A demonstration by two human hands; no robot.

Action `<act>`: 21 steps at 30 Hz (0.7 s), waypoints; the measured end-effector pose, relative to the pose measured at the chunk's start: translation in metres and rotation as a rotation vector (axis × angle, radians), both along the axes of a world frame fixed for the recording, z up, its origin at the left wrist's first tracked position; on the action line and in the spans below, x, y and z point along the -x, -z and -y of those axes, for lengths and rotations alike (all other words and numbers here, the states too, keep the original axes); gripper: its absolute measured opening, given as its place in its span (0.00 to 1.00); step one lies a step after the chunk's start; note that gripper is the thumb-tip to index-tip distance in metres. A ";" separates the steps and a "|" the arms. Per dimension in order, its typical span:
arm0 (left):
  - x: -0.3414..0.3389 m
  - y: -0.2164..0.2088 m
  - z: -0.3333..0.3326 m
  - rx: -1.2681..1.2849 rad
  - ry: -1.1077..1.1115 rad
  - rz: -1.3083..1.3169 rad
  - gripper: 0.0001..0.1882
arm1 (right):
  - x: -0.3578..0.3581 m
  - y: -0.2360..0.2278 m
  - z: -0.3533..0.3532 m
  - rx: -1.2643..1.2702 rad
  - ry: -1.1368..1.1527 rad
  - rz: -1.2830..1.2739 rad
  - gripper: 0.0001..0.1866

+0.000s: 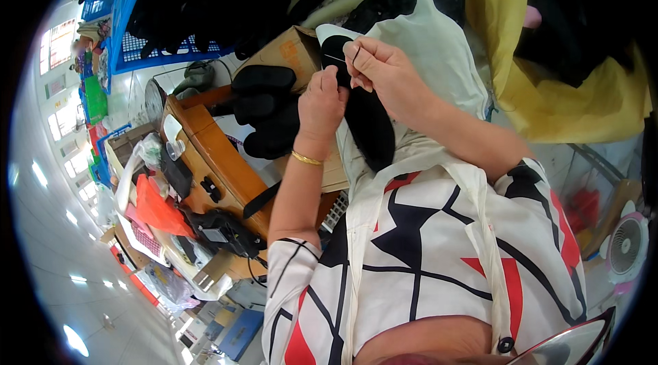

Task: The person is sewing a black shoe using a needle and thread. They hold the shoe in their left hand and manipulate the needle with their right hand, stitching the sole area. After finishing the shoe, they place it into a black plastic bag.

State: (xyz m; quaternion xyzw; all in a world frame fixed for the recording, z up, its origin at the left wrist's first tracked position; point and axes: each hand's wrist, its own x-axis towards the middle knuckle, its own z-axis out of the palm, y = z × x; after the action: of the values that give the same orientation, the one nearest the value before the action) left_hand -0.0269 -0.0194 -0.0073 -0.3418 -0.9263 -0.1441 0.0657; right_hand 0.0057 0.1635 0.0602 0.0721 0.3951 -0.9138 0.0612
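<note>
A long black soft piece, shaped like a shoe or slipper (370,128), lies lengthwise over a white cloth (439,43) on my lap. My left hand (322,103) is closed at its left edge, thumb and fingers pinched against it. My right hand (380,70) is closed just to the right, its fingers bent together over the piece. A thin pale line like a needle (334,58) shows between the hands, and a dark thread-like loop crosses the right fingers. What the right fingertips pinch is too small to make out.
Several black shoe-like pieces (264,108) are stacked by a cardboard box (291,53) on the left. Beyond stand a wooden table (219,152) with a black device, and a blue crate (127,50) with dark items. Yellow cloth (555,115) and a small fan (625,245) are at the right.
</note>
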 end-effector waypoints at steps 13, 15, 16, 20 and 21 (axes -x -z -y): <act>-0.039 0.026 -0.042 -0.215 0.297 0.482 0.19 | -0.054 0.015 -0.050 -0.784 -0.022 -0.242 0.08; -0.034 0.010 -0.051 -0.387 0.223 0.548 0.16 | -0.046 0.022 -0.069 -1.001 0.146 -0.362 0.04; -0.031 0.001 -0.055 -0.467 0.189 0.578 0.14 | -0.044 0.021 -0.075 -1.105 0.237 -0.423 0.03; -0.029 -0.023 -0.064 -0.517 -0.187 1.057 0.11 | -0.044 0.012 -0.081 -1.378 0.256 -0.666 0.04; -0.030 -0.026 -0.070 -0.444 -0.177 1.113 0.11 | -0.045 0.013 -0.076 -1.398 0.280 -0.745 0.04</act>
State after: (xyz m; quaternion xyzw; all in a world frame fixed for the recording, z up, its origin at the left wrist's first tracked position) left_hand 0.0026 0.0502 0.0188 -0.1150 -0.7944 -0.4850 -0.3471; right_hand 0.0504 0.2394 0.0476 -0.1667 0.8574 -0.4183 -0.2492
